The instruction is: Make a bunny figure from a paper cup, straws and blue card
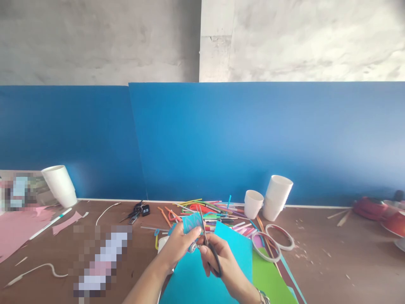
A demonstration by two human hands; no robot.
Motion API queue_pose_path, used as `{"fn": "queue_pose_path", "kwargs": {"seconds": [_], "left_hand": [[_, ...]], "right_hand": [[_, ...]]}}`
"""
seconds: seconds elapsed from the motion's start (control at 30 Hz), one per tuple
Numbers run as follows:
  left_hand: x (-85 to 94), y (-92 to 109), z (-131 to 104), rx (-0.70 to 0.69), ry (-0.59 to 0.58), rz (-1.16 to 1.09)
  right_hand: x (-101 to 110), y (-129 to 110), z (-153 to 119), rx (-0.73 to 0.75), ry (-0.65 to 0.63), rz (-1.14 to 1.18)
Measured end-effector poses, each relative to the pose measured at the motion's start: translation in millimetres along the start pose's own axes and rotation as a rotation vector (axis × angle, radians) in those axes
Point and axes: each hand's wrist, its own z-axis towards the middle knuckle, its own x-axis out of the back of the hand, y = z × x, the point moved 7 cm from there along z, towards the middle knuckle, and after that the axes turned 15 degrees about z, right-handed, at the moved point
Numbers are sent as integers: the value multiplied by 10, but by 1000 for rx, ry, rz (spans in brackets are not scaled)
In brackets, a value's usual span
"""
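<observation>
My left hand [179, 245] pinches a small piece of blue paper [190, 222] with pale curved lines on it. In my right hand [223, 255] is a pair of scissors [215, 259] with dark handles. Its narrow blades point upward and stand slightly apart at the right edge of the paper; I cannot tell whether they touch it. A small round silvery object [192, 247] shows between my hands, its kind unclear. Below both hands lies a large blue sheet [193, 278], with a green sheet [268, 280] at its right.
Coloured sticks and straws [218, 211] are heaped behind my hands. White cups [253, 204] and a taller cup stack [277, 198] stand against the blue partition [247, 139]. Two tape rolls [280, 236] lie right; keys [139, 211] and pink paper [19, 230] lie left.
</observation>
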Motion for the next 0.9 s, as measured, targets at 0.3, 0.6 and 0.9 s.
{"fn": "queue_pose_path", "kwargs": {"seconds": [0.3, 0.6, 0.9], "left_hand": [[65, 67, -19, -6, -40, 53], [11, 39, -35, 39, 26, -6], [-123, 88, -75, -45, 99, -47]], "right_hand": [[9, -4, 17, -4, 7, -14], [25, -8, 16, 17, 19, -19], [23, -3, 30, 43, 17, 7]]}}
